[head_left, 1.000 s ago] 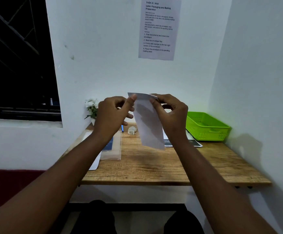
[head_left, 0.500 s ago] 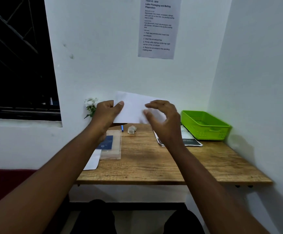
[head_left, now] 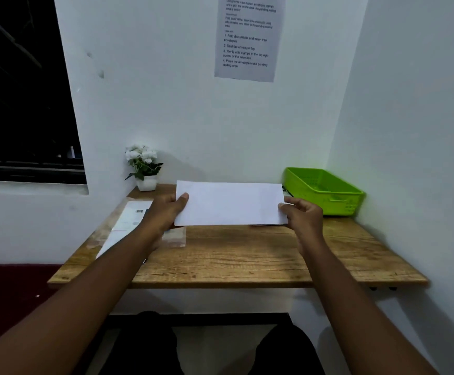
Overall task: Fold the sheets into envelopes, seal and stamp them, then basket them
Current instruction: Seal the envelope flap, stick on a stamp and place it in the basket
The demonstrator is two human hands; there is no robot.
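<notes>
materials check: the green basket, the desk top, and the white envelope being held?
Green rectangular basket: looks like moulded plastic, glossy, with perforated walls and a handle cut-out.
Wooden desk top: wood-grain surface, matt; solid wood or laminate, cannot tell.
White rectangular envelope: thin matt paper, held flat at its ends by the left hand and right hand.

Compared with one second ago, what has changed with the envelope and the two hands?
The white envelope turned from hanging upright to lying level and came lower over the desk. The right hand let go, then pinched the right end. The left hand kept holding. The green basket stayed.
</notes>
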